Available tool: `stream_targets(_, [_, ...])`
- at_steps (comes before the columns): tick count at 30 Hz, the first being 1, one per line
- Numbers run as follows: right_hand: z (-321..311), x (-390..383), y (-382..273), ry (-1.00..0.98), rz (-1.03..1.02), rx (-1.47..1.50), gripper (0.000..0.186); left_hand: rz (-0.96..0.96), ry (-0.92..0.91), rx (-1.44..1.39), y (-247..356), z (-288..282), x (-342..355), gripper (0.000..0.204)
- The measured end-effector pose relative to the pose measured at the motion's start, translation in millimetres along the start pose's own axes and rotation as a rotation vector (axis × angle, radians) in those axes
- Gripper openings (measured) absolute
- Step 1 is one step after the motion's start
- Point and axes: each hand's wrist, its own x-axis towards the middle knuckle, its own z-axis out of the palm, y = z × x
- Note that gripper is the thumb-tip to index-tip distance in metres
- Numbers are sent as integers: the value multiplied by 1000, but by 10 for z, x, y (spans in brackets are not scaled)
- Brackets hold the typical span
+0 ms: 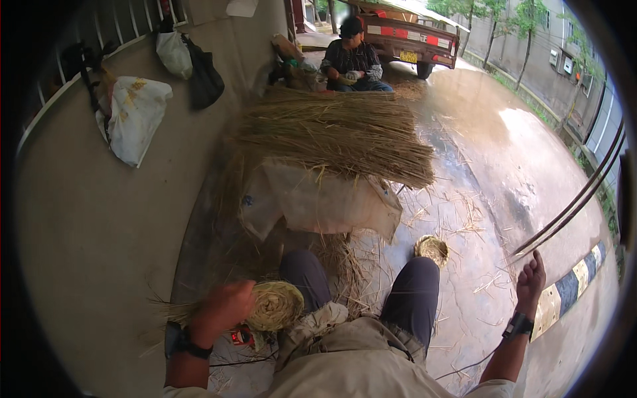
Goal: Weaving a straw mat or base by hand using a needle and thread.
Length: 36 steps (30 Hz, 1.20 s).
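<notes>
My left hand is closed at the left rim of a round, coiled straw basket, which rests against my left thigh. Loose straw stalks stick out to the left behind that hand. Out to the right, my right hand is raised well away from the basket, its fingers curled and the index finger pointing up. Whatever the right fingers pinch is too small to make out. A second small straw basket stands on the ground beyond my right knee.
A big straw bundle lies ahead on a support draped with a pale sheet. Behind it sits another person, near a parked truck. Bags hang on the left wall. A striped kerb runs at right.
</notes>
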Motion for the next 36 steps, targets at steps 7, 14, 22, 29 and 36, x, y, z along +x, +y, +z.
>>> stream_targets(7, [1134, -1286, 496, -448, 51, -673, 27, 300, -171, -179, 501, 154, 299, 21])
stream_targets(14, [2322, -2192, 1597, -1431, 140, -723, 45, 446, -194, -344, 1128, 532, 661, 43])
stream_targets(22, [1867, -1794, 1354, -1615, 339, -1135, 41, 378, -189, -410, 936, 809, 538, 45])
stream_targets(29, [2182, -2098, 1388, -1080, 677, -284, 31, 424, -176, -463, 1006, 974, 626, 43])
stream_targets(36, [2265, -1799, 1586, -1188, 317, -662, 20, 464, -194, -338, 993, 770, 518, 43])
